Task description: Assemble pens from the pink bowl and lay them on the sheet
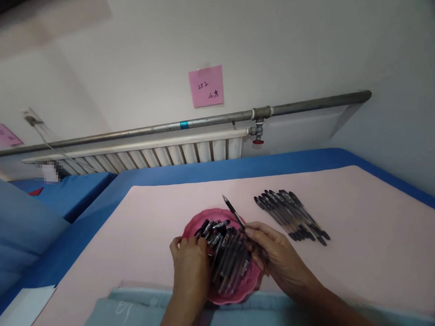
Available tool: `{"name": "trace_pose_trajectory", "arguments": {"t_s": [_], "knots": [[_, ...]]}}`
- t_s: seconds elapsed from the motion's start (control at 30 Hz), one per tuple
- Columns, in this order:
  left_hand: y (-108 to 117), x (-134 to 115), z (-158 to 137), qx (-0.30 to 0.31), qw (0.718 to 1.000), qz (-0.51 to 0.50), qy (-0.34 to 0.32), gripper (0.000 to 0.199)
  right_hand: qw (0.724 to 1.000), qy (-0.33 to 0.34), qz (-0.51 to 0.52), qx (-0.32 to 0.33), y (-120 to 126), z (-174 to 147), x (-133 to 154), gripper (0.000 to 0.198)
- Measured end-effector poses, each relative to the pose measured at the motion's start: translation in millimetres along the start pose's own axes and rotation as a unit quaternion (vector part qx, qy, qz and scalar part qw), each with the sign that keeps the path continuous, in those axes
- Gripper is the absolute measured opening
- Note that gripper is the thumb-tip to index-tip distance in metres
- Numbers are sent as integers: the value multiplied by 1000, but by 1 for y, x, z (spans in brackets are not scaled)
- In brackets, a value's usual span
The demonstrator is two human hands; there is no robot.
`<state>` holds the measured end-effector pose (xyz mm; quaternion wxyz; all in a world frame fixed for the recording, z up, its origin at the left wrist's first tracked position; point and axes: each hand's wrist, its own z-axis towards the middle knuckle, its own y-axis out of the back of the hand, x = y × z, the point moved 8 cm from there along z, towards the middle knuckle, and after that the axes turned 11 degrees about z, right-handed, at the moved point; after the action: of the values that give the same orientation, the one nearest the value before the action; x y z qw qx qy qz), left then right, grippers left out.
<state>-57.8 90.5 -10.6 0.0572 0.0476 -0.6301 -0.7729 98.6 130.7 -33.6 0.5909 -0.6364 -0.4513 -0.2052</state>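
A round pink basket (200, 219) holds uncapped pen barrels (230, 266) on its right side and a heap of dark pen caps (214, 231) on its left. My right hand (278, 256) grips a pen (233, 209) between thumb and fingers over the basket's right rim. That pen points up and left, its bare tip showing. My left hand (190, 261) is at the basket's left rim, fingers curled down among the caps; whatever they pinch is hidden. To the right, capped pens (291, 215) lie side by side in a slanted group.
A pink sheet (374, 229) covers the blue table (305, 158). Folded pale-blue cloth (140, 310) lies along the near edge. Behind stand a white radiator (174, 153) and a metal pipe (220, 119) on the wall. White paper (25, 306) lies at lower left.
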Motion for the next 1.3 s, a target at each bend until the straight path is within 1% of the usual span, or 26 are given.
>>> {"name": "trace_pose_trajectory", "arguments": {"t_s": [0.07, 0.1, 0.13, 0.17, 0.2, 0.23, 0.27, 0.3, 0.33, 0.37, 0.4, 0.5, 0.57, 0.67, 0.8, 1.0, 1.2, 1.3], "knots": [[10, 10, 0, -38, 992, -115, 47, 19, 1000, 0, 31, -6, 0, 0, 2, 21], [13, 15, 0, -47, 977, -197, 71, 16, 999, 1, 44, -8, 0, 0, 3, 22], [11, 19, 0, -40, 950, -295, 94, 13, 999, 2, 53, -8, -1, -1, 5, 22], [7, 21, -1, -20, 910, -398, 115, 11, 998, 3, 60, -7, -2, -1, 6, 22], [2, 20, -1, 7, 858, -496, 135, 10, 998, 5, 66, -6, -3, -1, 7, 22], [-5, 16, -3, 38, 798, -581, 153, 11, 998, 6, 69, -5, -4, -2, 8, 21], [-10, 12, -4, 67, 738, -649, 172, 14, 997, 7, 72, -2, -5, -2, 9, 20], [-14, 8, -6, 89, 684, -699, 189, 19, 997, 8, 73, 2, -7, -3, 10, 18], [-18, 3, -8, 107, 640, -733, 206, 23, 997, 10, 73, 6, -7, -4, 10, 17], [-20, -1, -10, 123, 606, -754, 221, 27, 997, 12, 70, 8, -8, -4, 10, 16], [-22, -5, -12, 137, 582, -767, 232, 29, 998, 15, 66, 10, -8, -5, 9, 16], [-25, -14, -17, 165, 538, -788, 251, 28, 998, 30, 46, 13, -6, -6, 6, 14], [-25, -19, -18, 171, 519, -799, 249, 26, 999, 45, 25, 17, -5, -6, 5, 14], [-25, -23, -18, 179, 512, -806, 236, 24, 998, 60, 8, 11, -2, -6, 4, 16], [-25, -23, -18, 180, 515, -806, 231, 24, 998, 60, 10, 21, -5, -7, 4, 15], [-24, -24, -17, 178, 529, -800, 221, 22, 997, 66, 10, 30, -5, -7, 6, 14], [-27, -23, -17, 172, 527, -802, 223, 22, 997, 64, 7, 45, -7, -8, 5, 13], [-28, -21, -17, 166, 530, -798, 231, 24, 997, 71, -6, 41, -6, -9, 6, 13]]}}
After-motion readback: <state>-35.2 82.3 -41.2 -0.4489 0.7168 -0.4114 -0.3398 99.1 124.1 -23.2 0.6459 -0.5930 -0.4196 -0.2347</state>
